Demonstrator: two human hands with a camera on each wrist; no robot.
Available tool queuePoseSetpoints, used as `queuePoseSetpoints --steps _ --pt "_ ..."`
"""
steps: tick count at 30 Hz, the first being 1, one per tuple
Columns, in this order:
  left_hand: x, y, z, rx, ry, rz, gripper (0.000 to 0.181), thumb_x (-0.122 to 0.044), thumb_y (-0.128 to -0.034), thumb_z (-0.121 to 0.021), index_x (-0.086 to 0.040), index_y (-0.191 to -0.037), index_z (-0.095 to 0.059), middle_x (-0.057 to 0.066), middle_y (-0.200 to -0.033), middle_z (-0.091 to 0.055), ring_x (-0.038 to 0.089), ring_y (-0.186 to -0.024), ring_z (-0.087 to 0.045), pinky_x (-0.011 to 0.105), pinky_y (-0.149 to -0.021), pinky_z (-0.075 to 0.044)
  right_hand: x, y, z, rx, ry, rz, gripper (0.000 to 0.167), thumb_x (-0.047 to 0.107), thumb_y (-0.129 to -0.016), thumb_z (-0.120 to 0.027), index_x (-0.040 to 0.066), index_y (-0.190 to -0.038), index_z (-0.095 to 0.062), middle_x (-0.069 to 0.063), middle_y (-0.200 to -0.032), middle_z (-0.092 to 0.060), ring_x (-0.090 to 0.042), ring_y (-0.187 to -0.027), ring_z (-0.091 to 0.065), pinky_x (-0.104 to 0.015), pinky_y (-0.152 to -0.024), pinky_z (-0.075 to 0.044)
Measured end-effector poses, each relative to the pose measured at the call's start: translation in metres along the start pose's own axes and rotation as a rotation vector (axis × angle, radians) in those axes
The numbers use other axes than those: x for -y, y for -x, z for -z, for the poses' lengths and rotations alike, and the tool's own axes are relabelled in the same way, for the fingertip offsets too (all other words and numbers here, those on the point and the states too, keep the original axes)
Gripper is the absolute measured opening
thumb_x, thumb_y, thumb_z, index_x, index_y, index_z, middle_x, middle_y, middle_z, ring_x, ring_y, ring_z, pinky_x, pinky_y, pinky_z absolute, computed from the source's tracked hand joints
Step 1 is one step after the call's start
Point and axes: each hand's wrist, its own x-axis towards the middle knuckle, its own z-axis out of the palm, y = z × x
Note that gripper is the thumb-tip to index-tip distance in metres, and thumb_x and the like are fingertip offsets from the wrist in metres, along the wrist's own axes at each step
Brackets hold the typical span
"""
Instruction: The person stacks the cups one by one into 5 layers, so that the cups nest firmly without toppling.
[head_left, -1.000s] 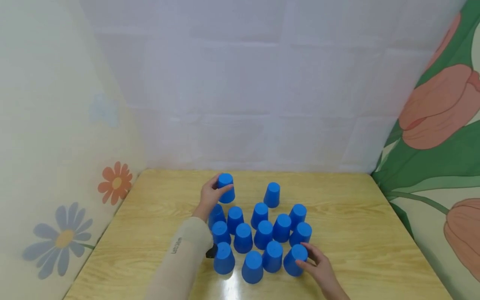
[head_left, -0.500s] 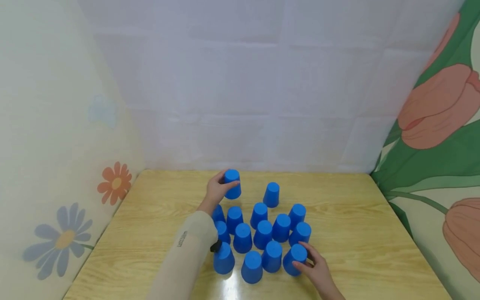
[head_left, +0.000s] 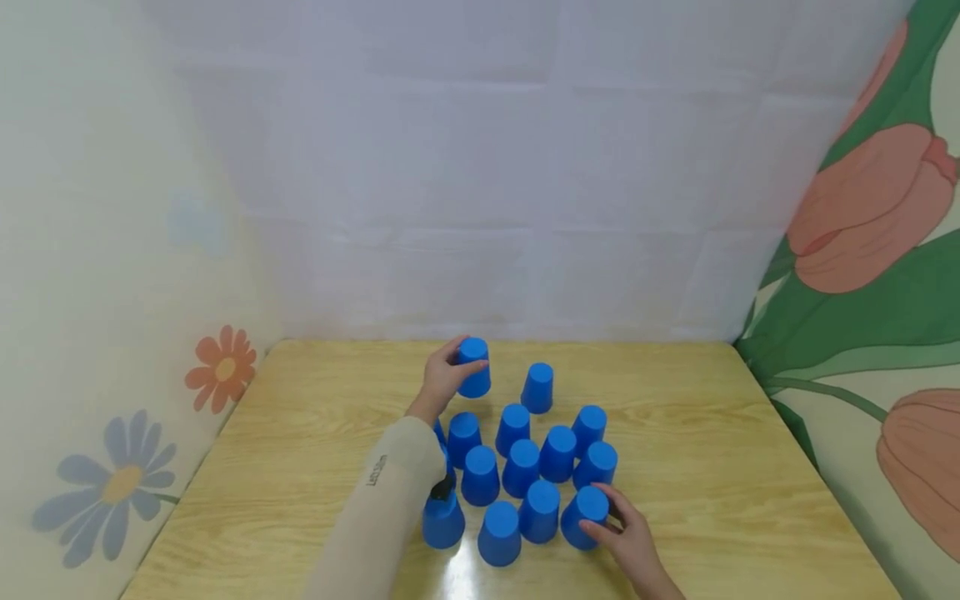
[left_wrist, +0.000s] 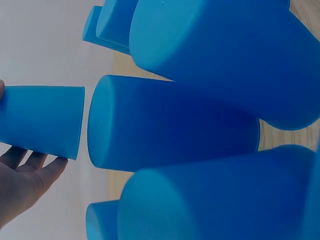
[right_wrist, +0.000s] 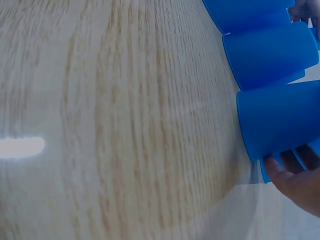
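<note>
Nearest the viewer, four upside-down blue cups stand in an uneven row on a glossy table (head_left: 720,433) with a pale wood grain. The person's right hand (head_left: 630,537) is at the right end of this row, its thumb on the near side and its fingers on the far side, gripping the front-right cup (head_left: 585,515). That cup stands upright on its rim, base upward, just beside its neighbor.

From the lower left, a cream sleeve (head_left: 367,508) with dark lettering reaches forward over the table. A small dark object (head_left: 442,488) sits at its edge, in front of some cups and partly covering them.

Behind the front row, more blue cups (head_left: 521,468) stand close together, all with closed bases up; two on the left are mostly hidden by the sleeve and arm. The left wrist view shows several of them looming large.

Beyond this cluster, the left hand (head_left: 442,379) pinches the far-left cup (head_left: 474,367) between thumb and fingers. This one is also base up, and the left wrist view shows its rim raised above the tabletop. To its right, apart from it, a lone cup (head_left: 537,388) stands on the table.

At the back hangs a creased white sheet (head_left: 502,167), between a left wall with painted flowers (head_left: 120,483) and a right wall with large pink tulips (head_left: 862,208).
</note>
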Motion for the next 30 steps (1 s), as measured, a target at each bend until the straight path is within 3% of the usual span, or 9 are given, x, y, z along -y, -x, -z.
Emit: queuePoseSetpoints --steps 7,22,30 --pt "-0.001 -0.003 -0.01 -0.005 0.02 0.026 0.056 -0.021 -0.074 -0.069 -0.013 -0.124 -0.046 0.011 -0.123 -0.045 0.027 -0.112 -0.039 0.044 -0.091 -0.033 -0.002 0.0 -0.002 -0.013 0.015 -0.001 0.062 0.027 -0.071 -0.07 0.007 -0.123 -0.045 -0.02 -0.124 -0.041 -0.039 -0.11 -0.038 -0.047 -0.083 -0.04" --pt "0.007 -0.006 -0.022 0.003 -0.008 0.021 0.057 -0.019 -0.0757 -0.067 -0.009 -0.127 -0.043 0.012 -0.125 -0.043 0.029 -0.114 -0.038 0.044 -0.092 -0.032 -0.007 -0.003 -0.002 -0.022 0.014 0.039 0.061 0.027 -0.07 -0.07 0.006 -0.122 -0.046 -0.019 -0.122 -0.044 -0.037 -0.109 -0.04 -0.045 -0.082 -0.041" --pt "0.01 -0.01 -0.031 0.015 -0.025 0.026 0.056 -0.018 -0.0747 -0.068 -0.009 -0.125 -0.046 0.012 -0.125 -0.044 0.028 -0.113 -0.039 0.042 -0.092 -0.033 -0.007 -0.004 0.001 -0.014 0.002 0.021 0.061 0.027 -0.07 -0.07 0.006 -0.122 -0.046 -0.019 -0.122 -0.044 -0.037 -0.109 -0.04 -0.044 -0.082 -0.042"
